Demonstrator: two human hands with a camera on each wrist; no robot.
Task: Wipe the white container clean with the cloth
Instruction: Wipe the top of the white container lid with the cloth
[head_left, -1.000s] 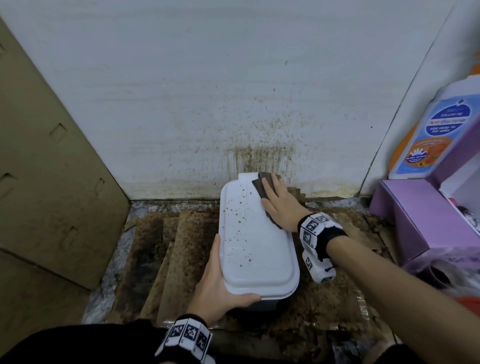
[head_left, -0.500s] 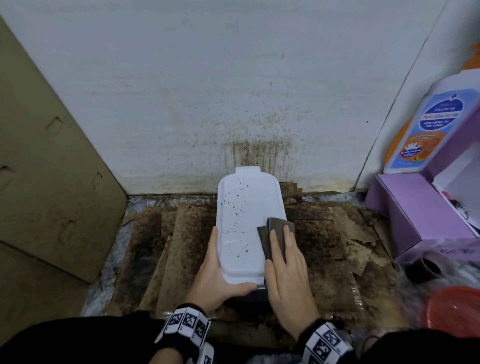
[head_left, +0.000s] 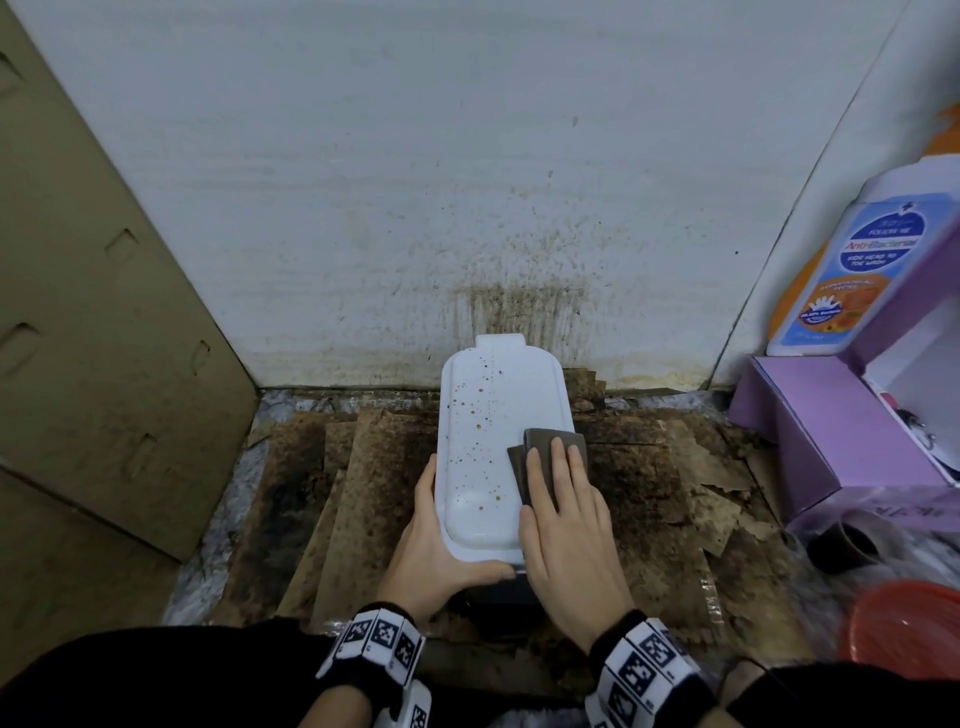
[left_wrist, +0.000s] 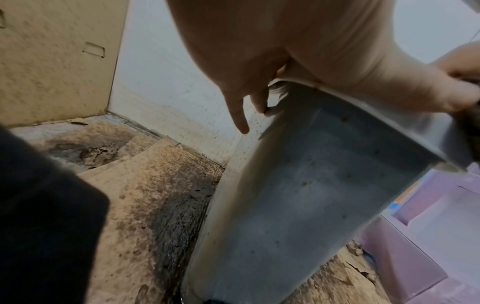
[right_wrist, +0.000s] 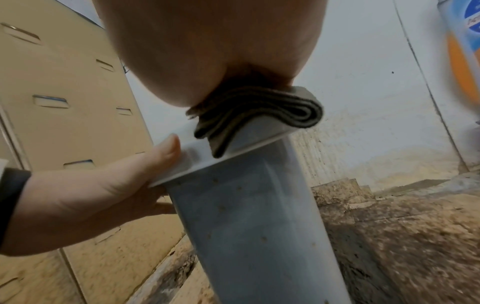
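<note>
Container (head_left: 488, 447) gripped by left hand (head_left: 436, 551); right hand (head_left: 563, 525), fingers flat, presses cloth (head_left: 545, 452) near frame centre, barely moved since before.

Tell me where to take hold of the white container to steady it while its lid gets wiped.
Grip the white container at its near left corner, from the left. The lid's overhanging rim lets the left hand hook fingers beneath and lay the thumb along the front edge, leaving the speckled top free for the cloth under the right hand.
</note>
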